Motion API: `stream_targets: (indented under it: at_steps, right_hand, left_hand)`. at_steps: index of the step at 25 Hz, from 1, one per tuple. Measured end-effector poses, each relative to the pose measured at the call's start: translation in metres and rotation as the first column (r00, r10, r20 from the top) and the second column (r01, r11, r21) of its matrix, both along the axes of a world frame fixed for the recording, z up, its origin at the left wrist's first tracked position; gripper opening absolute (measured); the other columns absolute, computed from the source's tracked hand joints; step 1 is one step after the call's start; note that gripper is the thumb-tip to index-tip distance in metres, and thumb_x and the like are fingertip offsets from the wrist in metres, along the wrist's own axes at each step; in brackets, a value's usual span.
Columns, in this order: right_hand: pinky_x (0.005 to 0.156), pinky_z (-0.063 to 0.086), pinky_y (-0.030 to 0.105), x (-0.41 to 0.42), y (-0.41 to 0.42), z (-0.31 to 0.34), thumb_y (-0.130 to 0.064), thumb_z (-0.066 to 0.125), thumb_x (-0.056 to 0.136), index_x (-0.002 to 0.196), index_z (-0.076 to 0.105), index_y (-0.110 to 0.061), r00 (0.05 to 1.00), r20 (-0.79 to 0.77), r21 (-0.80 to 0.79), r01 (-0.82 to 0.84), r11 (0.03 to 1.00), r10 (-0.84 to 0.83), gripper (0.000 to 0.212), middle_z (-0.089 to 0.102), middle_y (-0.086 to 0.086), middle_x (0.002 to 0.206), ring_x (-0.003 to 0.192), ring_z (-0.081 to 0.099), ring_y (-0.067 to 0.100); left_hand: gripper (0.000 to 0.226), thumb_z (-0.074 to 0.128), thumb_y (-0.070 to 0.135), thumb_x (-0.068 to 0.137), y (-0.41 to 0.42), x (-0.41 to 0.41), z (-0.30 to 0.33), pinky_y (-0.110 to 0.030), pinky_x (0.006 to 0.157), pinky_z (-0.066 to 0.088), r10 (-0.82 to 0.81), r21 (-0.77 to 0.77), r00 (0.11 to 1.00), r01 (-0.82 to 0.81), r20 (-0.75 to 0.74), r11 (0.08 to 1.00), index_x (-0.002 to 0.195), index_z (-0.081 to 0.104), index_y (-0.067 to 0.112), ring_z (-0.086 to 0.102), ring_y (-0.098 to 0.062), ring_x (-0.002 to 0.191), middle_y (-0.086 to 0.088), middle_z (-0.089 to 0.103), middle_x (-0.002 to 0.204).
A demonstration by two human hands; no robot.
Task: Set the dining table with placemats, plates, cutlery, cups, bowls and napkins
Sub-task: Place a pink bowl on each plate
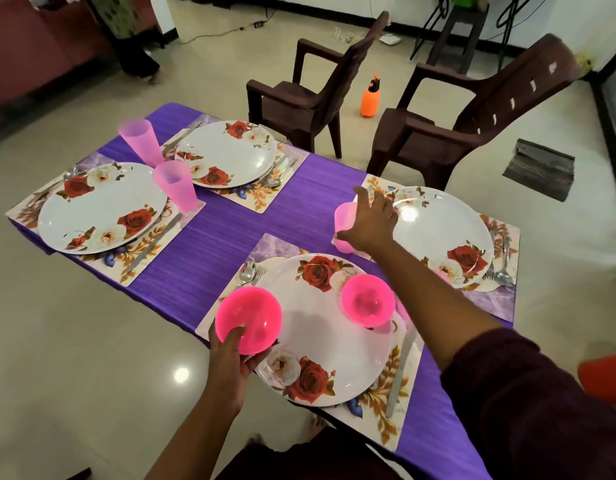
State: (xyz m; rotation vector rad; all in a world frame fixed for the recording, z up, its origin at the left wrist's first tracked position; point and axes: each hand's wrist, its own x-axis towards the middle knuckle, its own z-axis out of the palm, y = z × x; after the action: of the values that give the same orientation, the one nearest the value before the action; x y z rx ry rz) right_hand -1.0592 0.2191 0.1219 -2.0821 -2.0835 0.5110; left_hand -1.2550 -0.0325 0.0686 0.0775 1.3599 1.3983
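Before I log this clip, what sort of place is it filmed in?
Most likely a home dining area. A table under a purple tablecloth is laid with floral plates on placemats, brown plastic armchairs stand beside it on a tiled floor, and a sofa shows at the far left.

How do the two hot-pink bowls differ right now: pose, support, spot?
1. Support: the left bowl is gripped by the left hand, thumb inside its rim; the right bowl is in no hand.
2. Spot: the left bowl is at the near plate's left edge; the right bowl is over that plate's right side, just under the right forearm.
3. Pose: the left bowl tilts toward the camera; the right bowl looks closer to level.

Shared: same translucent hot-pink, similar size, both empty.
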Motion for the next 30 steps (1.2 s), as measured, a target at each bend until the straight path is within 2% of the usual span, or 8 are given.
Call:
stream_targets:
  at_steps: [2, 4, 9, 19, 23, 25, 27, 30]
  right_hand:
    - [0.113, 0.02, 0.057, 0.002, 0.019, -0.007, -0.047, 0.086, 0.064, 0.15, 0.014, -0.032, 0.999, 0.016, -0.089, -0.027, 0.996, 0.029, 0.113, 0.018, 0.013, 0.157, 0.144, 0.016, 0.042]
    - [0.11, 0.028, 0.057, 0.005, 0.027, -0.013, -0.041, 0.087, 0.064, 0.15, 0.014, -0.029, 0.998, 0.008, -0.122, -0.054, 0.991, 0.056, 0.114, 0.025, 0.013, 0.154, 0.141, 0.024, 0.042]
    - [0.099, 0.047, 0.048, 0.006, 0.03, -0.013, -0.019, 0.091, 0.062, 0.145, 0.023, -0.021, 0.985, -0.164, -0.045, -0.053, 0.998, 0.045, 0.108, 0.04, 0.015, 0.143, 0.128, 0.045, 0.037]
    - [0.094, 0.049, 0.044, 0.009, 0.037, -0.015, -0.023, 0.091, 0.061, 0.143, 0.024, -0.021, 0.995, -0.05, -0.078, -0.09, 0.993, 0.087, 0.106, 0.038, 0.013, 0.144, 0.129, 0.044, 0.035]
    - [0.106, 0.036, 0.054, 0.016, 0.032, -0.008, -0.044, 0.087, 0.063, 0.151, 0.013, -0.026, 0.995, -0.045, -0.111, -0.091, 0.99, 0.087, 0.116, 0.018, 0.012, 0.158, 0.143, 0.024, 0.039]
    - [0.109, 0.031, 0.055, 0.028, 0.027, -0.004, -0.055, 0.08, 0.069, 0.152, 0.011, -0.026, 0.996, -0.089, -0.059, -0.008, 0.998, 0.003, 0.111, 0.014, 0.011, 0.16, 0.144, 0.021, 0.038]
    - [0.11, 0.033, 0.054, 0.046, 0.019, 0.001, -0.056, 0.073, 0.076, 0.151, 0.016, -0.024, 0.975, -0.201, -0.017, 0.092, 0.996, -0.093, 0.099, 0.022, 0.011, 0.157, 0.141, 0.029, 0.036]
    - [0.105, 0.041, 0.042, 0.087, -0.008, 0.018, -0.047, 0.077, 0.077, 0.144, 0.03, -0.021, 0.93, -0.352, -0.171, 0.049, 0.984, -0.107, 0.086, 0.041, 0.008, 0.146, 0.131, 0.044, 0.031]
  left_hand:
    - [0.052, 0.051, 0.008, 0.094, -0.003, -0.002, 0.001, -0.045, 0.07, 0.06, 0.012, 0.007, 1.0, -0.012, 0.001, 1.0, 0.138, 0.039, 0.032, 0.064, -0.044, 0.102, -0.014, 0.046, 0.136]
    - [0.051, 0.05, 0.008, 0.095, -0.004, -0.002, 0.003, -0.044, 0.068, 0.06, 0.022, 0.003, 1.0, -0.022, -0.007, 1.0, 0.138, 0.038, 0.032, 0.061, -0.045, 0.106, -0.015, 0.045, 0.136]
    - [0.049, 0.051, 0.009, 0.094, -0.002, 0.0, 0.002, -0.042, 0.066, 0.06, 0.031, 0.0, 1.0, -0.031, -0.003, 1.0, 0.135, 0.041, 0.033, 0.058, -0.046, 0.111, -0.013, 0.046, 0.135]
    - [0.05, 0.052, 0.008, 0.093, -0.001, 0.002, -0.002, -0.043, 0.066, 0.059, 0.049, -0.014, 0.999, -0.049, 0.0, 0.999, 0.135, 0.042, 0.032, 0.054, -0.045, 0.117, -0.013, 0.044, 0.136]
    - [0.05, 0.053, 0.008, 0.093, -0.001, 0.005, -0.004, -0.044, 0.069, 0.059, 0.032, -0.002, 0.999, -0.032, 0.013, 0.999, 0.135, 0.042, 0.033, 0.056, -0.047, 0.116, -0.014, 0.047, 0.135]
    - [0.052, 0.053, 0.008, 0.093, 0.002, 0.008, -0.003, -0.044, 0.068, 0.059, 0.034, -0.001, 0.999, -0.034, 0.016, 0.999, 0.136, 0.041, 0.034, 0.055, -0.045, 0.116, -0.014, 0.046, 0.135]
    - [0.055, 0.054, 0.008, 0.092, 0.006, 0.013, -0.003, -0.043, 0.066, 0.059, 0.037, -0.002, 0.999, -0.037, 0.008, 0.999, 0.139, 0.039, 0.033, 0.054, -0.041, 0.116, -0.013, 0.044, 0.136]
    - [0.058, 0.054, 0.007, 0.092, 0.013, 0.023, -0.001, -0.041, 0.063, 0.059, 0.058, 0.019, 0.998, -0.058, -0.001, 0.998, 0.141, 0.037, 0.033, 0.054, -0.037, 0.114, -0.013, 0.044, 0.136]
